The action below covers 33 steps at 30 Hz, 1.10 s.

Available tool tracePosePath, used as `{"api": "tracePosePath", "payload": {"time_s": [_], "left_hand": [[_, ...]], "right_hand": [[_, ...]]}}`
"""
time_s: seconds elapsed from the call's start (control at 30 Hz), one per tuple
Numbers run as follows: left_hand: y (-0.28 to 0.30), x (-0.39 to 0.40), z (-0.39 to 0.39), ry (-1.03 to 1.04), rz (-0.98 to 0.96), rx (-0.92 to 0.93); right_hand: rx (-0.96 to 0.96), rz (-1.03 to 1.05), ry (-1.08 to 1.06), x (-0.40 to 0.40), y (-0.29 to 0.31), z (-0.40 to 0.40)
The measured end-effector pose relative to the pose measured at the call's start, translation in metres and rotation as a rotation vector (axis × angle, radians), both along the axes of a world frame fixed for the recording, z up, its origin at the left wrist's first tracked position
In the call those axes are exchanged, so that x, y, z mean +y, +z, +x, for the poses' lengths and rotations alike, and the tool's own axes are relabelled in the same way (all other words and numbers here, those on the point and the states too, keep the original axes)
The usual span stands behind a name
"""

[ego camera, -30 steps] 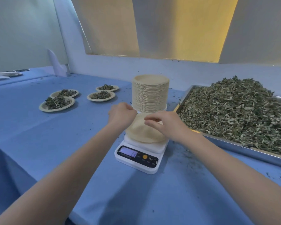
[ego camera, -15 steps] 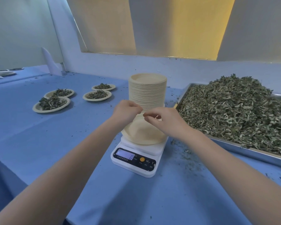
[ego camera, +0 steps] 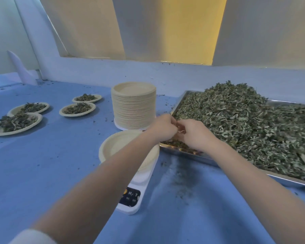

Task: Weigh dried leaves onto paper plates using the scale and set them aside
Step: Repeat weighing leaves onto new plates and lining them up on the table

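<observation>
- Scale (ego camera: 130,194): lower centre of the frame, on the blue table (ego camera: 42,164); its display is largely hidden behind the left forearm, so no reading can be taken.
- Empty plate (ego camera: 113,147): rests on the scale, centre of the frame; no leaves are visible on the part that shows.
- Plate stack (ego camera: 133,104): upright, just above the empty plate in the frame; a large supply remains.
- Tray (ego camera: 183,152): right half of the frame, heaped with dried leaves (ego camera: 245,120); its near-left corner lies just beside the scale.
- Left hand (ego camera: 163,127): centre of the frame, at the tray's near-left corner; fingers curled inward, but whether they hold leaves cannot be told.
- Right hand (ego camera: 192,134): touching or just beside the left hand, over the leaves at the tray edge; fingers curled downward, with a pale scrap showing at the fingertips; the grasp itself is not clear.
- Filled plates (ego camera: 16,122): four, at centre left of the frame, each carrying a small leaf portion, well apart from the scale.
- Progress, as judged: four portions are weighed and set aside; a fifth is in preparation, with the plate placed and leaves apparently being gathered. Loading, weighing and moving this plate aside remain, and the full tray and tall stack suggest many portions to follow.
</observation>
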<state>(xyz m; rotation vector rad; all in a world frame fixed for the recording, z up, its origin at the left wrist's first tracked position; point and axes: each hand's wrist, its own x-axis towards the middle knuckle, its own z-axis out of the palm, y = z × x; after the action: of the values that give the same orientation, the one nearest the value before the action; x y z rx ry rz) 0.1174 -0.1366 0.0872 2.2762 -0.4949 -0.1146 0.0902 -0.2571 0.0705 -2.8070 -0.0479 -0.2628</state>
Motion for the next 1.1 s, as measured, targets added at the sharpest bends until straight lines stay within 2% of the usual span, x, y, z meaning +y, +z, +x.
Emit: {"api": "tracePosePath", "payload": {"time_s": [0.2,0.33,0.43,0.63,0.73,0.83,0.97,1.1], "left_hand": [[-0.015,-0.054,0.028,-0.132,0.308,0.016],[-0.032,-0.074,0.034,-0.102,0.342,0.075],[-0.039,-0.086,0.036,-0.093,0.344,0.113],[-0.039,-0.105,0.030,-0.086,0.249,0.191],[-0.039,-0.102,0.033,-0.036,0.153,0.249],[-0.032,-0.094,0.036,0.015,0.013,0.267],[-0.016,-0.074,0.043,0.076,-0.164,0.244],[0.002,-0.047,0.041,0.086,-0.255,0.205]], "right_hand": [[0.211,-0.245,-0.278,-0.054,-0.007,0.005],[0.297,-0.308,-0.289,-0.068,-0.019,0.009],[0.305,-0.257,-0.243,-0.073,-0.027,0.018],[0.245,-0.135,-0.169,-0.075,-0.033,0.030],[0.202,0.109,-0.182,-0.082,-0.034,0.030],[0.078,0.304,-0.213,-0.086,-0.030,0.027],[-0.047,0.371,-0.167,-0.076,-0.010,0.026],[-0.118,0.366,-0.113,-0.053,0.013,0.023]]}}
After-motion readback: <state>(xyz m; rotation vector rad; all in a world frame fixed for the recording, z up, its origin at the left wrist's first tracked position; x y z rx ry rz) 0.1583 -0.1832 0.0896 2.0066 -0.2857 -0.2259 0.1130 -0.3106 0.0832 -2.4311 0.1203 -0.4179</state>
